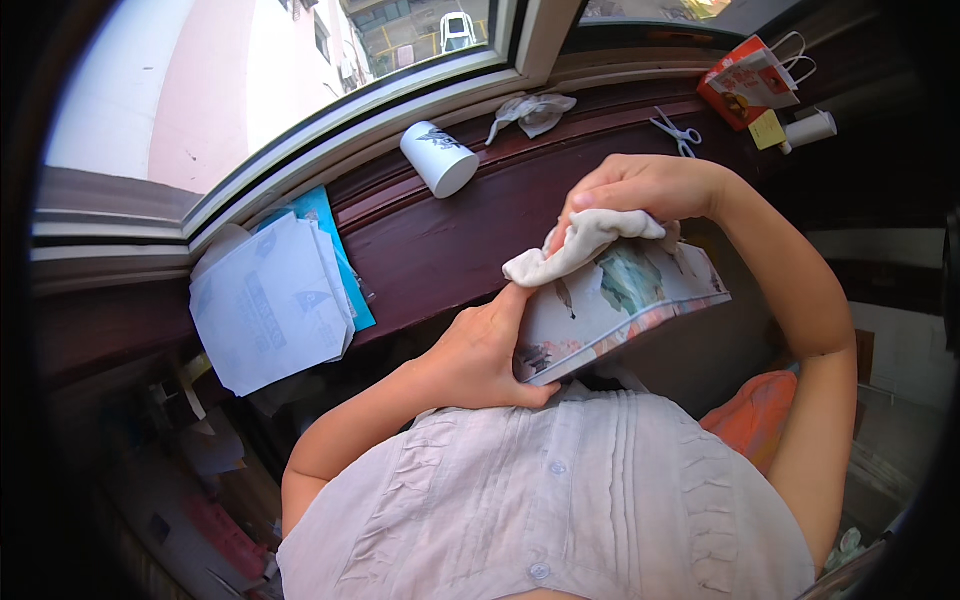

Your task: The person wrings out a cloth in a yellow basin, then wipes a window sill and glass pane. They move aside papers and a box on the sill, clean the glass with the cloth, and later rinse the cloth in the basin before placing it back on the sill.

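Observation:
A box-like object (600, 300) with a floral and leaf print is held tilted close to the shirt front; whether it is a box or a thick book I cannot tell. My left hand (487, 345) grips its left end, with the thumb at the lower corner and fingers at the upper edge. Along the far edge, my right hand (637, 187) presses a bunched off-white cloth (592, 238) against the printed surface. Some of the right fingers are hidden behind the cloth and the object.
Beyond the hands, a dark red ledge (420, 255) runs below the window. On it lie a stack of papers (270, 307), a white paper cup (440, 160) on its side, crumpled tissue (534, 114), scissors (679, 135), a red and white paper bag (750, 82) and a white roll (810, 130).

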The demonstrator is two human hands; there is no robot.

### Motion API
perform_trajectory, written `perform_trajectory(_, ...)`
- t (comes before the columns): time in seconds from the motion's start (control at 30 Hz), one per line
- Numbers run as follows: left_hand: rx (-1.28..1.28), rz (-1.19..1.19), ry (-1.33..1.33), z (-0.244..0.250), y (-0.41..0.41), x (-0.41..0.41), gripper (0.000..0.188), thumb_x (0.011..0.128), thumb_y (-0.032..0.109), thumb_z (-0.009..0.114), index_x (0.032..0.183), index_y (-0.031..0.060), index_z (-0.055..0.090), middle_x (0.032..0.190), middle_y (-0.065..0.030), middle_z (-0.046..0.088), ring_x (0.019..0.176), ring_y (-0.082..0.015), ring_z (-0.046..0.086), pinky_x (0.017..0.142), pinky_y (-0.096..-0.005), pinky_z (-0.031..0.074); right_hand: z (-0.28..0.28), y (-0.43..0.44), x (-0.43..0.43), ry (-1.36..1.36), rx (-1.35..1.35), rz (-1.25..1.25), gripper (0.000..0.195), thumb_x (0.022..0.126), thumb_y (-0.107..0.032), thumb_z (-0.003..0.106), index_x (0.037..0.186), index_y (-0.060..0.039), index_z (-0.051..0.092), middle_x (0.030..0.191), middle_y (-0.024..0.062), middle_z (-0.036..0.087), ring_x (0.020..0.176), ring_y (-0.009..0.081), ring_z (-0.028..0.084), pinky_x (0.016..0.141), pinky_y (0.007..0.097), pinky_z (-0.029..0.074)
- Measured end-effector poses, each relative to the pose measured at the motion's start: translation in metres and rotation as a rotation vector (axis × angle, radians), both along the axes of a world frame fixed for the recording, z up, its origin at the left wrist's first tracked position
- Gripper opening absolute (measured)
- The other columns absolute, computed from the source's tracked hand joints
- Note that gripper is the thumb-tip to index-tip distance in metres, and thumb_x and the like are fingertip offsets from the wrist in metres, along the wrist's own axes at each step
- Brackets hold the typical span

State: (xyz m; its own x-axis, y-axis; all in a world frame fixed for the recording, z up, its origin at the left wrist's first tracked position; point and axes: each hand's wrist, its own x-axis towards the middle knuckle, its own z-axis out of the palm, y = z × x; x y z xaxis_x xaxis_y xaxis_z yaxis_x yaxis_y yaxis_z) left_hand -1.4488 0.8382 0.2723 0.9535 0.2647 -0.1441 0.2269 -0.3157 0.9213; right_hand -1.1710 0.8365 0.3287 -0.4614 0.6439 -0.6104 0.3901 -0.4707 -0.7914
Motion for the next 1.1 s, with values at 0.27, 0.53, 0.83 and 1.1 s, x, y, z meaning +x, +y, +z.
perform_trajectory(0.27,-0.066,0.15,-0.314,-0.031,0.005,-0.063,0.104,0.056,0.015,0.086,0.141,0.008,0.027,0.117,-0.0133,0.052,0.096,-0.0277,0.058,0.082,-0.0378,0.051,-0.066,-0.063,0.065,-0.135,-0.456,-0.116,0.037,0.094,-0.026,0.064,0.12,-0.0005,0.069,0.105,0.0094,0.072,0.094,0.0167,0.066,0.085,0.0314,0.052)
perform_trajectory(0.53,-0.599,0.313,-0.384,-0.024,0.006,-0.087,0.109,0.059,0.011,0.083,0.15,0.0105,0.023,0.135,-0.0098,0.044,0.133,-0.0237,0.041,0.117,-0.0393,0.026,-0.06,-0.045,0.049,0.741,-0.445,-0.274,0.036,0.093,-0.021,0.063,0.119,0.0041,0.066,0.102,0.0132,0.072,0.088,0.0198,0.068,0.081,0.0331,0.055)
perform_trajectory(0.83,-0.973,0.737,-0.724,-0.036,0.019,-0.145,0.085,0.064,0.02,0.081,0.138,-0.0025,0.044,0.13,-0.0118,0.056,0.12,-0.023,0.055,0.104,-0.0374,0.044,-0.083,-0.007,-0.129,1.253,-0.364,-0.559,0.04,0.098,-0.023,0.052,0.127,0.0036,0.059,0.111,0.0149,0.069,0.096,0.023,0.067,0.088,0.0366,0.054)
perform_trajectory(1.1,-0.764,1.185,-0.548,-0.034,0.031,-0.28,0.08,0.078,0.039,0.064,0.14,-0.0066,0.042,0.131,-0.016,0.057,0.116,-0.0243,0.06,0.099,-0.0375,0.048,-0.124,0.009,-0.234,1.418,-0.789,-0.625,0.044,0.101,-0.025,0.043,0.134,0.0032,0.053,0.12,0.0165,0.066,0.104,0.0258,0.067,0.094,0.0397,0.053)
